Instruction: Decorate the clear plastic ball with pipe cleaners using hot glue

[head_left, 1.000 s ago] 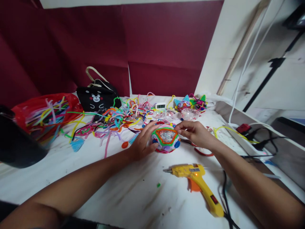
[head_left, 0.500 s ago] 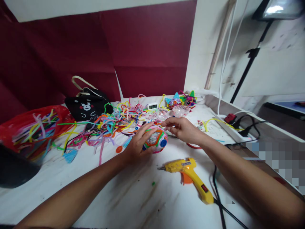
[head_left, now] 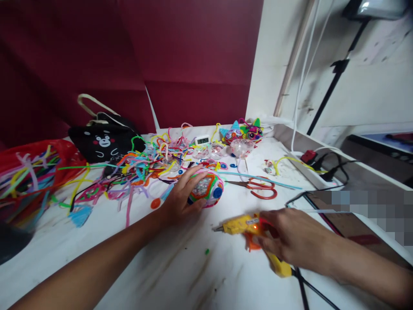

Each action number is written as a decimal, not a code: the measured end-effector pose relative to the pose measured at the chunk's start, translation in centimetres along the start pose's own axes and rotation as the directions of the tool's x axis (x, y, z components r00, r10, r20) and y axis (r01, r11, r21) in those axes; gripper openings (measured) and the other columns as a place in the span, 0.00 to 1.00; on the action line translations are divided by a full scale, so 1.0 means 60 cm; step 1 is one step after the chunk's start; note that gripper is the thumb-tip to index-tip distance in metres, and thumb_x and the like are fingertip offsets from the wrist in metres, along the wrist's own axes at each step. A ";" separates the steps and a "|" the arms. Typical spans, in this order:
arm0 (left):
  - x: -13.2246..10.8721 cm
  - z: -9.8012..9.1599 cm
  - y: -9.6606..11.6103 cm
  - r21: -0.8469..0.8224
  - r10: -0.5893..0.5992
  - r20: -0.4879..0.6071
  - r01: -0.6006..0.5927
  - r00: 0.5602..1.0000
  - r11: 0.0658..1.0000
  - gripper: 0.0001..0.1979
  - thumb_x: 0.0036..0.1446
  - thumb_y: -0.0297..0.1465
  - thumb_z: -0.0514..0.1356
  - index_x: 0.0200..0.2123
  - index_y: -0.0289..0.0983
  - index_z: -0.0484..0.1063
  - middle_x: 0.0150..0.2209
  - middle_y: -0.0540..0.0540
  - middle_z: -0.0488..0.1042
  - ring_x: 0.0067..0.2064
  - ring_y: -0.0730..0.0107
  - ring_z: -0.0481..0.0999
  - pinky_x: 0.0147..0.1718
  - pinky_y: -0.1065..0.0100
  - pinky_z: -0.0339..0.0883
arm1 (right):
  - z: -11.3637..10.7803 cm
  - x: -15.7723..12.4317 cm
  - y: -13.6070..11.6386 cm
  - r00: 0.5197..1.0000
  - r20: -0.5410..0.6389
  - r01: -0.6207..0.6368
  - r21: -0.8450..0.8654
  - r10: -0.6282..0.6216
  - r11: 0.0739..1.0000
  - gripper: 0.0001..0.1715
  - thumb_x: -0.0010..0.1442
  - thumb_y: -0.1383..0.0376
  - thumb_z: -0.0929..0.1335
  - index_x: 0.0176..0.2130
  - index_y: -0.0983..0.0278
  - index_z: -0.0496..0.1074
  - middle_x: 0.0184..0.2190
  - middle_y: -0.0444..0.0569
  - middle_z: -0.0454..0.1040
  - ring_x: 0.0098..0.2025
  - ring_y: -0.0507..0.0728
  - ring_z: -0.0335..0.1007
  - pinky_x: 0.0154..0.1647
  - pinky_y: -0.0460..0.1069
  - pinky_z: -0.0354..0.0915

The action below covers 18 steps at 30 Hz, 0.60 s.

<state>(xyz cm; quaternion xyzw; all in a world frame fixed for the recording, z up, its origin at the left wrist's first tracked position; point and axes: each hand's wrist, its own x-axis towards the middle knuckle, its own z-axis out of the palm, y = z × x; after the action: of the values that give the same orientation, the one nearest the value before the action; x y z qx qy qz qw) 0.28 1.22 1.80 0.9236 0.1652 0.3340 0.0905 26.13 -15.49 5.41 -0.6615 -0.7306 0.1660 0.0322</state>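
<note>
My left hand (head_left: 183,193) is wrapped round the left side of a decorated ball (head_left: 208,189), steadying it on the white table. Coloured pipe cleaners and a blue button cover the ball, around a clear patch. To the right, my right hand (head_left: 284,234) has its fingers closed round the upper handle of a yellow hot glue gun (head_left: 240,224). The gun lies on the table, its small light glowing orange and its nozzle pointing left. Red-handled scissors (head_left: 258,186) lie just beyond, beside a light blue pipe cleaner (head_left: 284,183).
Tangled pipe cleaners (head_left: 151,159) spread behind the ball, with a small digital clock (head_left: 202,141) among them. Two decorated cat-like figures (head_left: 234,132) stand at the back. A red bag (head_left: 61,150) of pipe cleaners is left; a power strip (head_left: 318,176) with cables is right.
My right hand has left the ball and come down right onto the glue gun's handle, uncovering the scissors. My left hand stays on the ball. The view has shifted slightly.
</note>
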 end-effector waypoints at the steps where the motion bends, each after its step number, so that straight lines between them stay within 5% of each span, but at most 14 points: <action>1: 0.000 0.001 -0.001 -0.012 0.010 -0.005 -0.010 1.000 1.000 0.31 0.64 0.41 0.56 0.67 0.39 0.53 0.68 0.34 0.52 0.69 0.46 0.53 0.66 0.47 0.51 | 0.011 -0.005 0.001 0.999 -0.012 -0.040 -0.005 0.040 0.999 0.15 0.60 0.53 0.66 0.33 0.62 0.72 0.25 0.49 0.76 0.25 0.56 0.67 0.27 0.49 0.49; 8: -0.006 0.004 -0.010 -0.163 -0.059 -0.060 0.048 0.996 0.985 0.38 0.62 0.45 0.56 0.69 0.38 0.46 0.68 0.34 0.55 0.67 0.47 0.59 0.66 0.47 0.52 | 0.053 -0.022 0.007 0.985 0.019 -0.171 0.110 0.170 0.979 0.15 0.56 0.53 0.67 0.39 0.60 0.71 0.26 0.48 0.76 0.24 0.56 0.66 0.25 0.49 0.49; 12: -0.008 0.003 -0.013 -0.289 -0.129 -0.057 0.108 0.990 0.951 0.34 0.65 0.45 0.53 0.69 0.40 0.48 0.68 0.37 0.56 0.68 0.50 0.59 0.66 0.49 0.54 | 0.066 -0.027 0.012 0.983 -0.054 -0.165 0.176 0.177 0.970 0.13 0.55 0.54 0.67 0.35 0.61 0.72 0.23 0.48 0.74 0.22 0.56 0.64 0.25 0.50 0.49; 18: -0.001 0.002 -0.025 -0.490 -0.268 -0.185 0.148 0.945 0.859 0.27 0.68 0.43 0.46 0.65 0.38 0.55 0.65 0.37 0.62 0.67 0.55 0.62 0.64 0.50 0.59 | 0.054 -0.033 0.026 0.988 0.030 -0.140 0.563 0.149 0.814 0.15 0.52 0.52 0.70 0.33 0.59 0.77 0.27 0.49 0.77 0.27 0.58 0.69 0.24 0.49 0.59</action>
<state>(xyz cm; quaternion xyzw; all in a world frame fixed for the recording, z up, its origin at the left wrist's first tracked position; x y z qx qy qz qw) -0.08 2.60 1.25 0.8016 0.1887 0.4642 0.3260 27.00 -17.98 2.25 -0.6774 -0.5963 0.3710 0.2188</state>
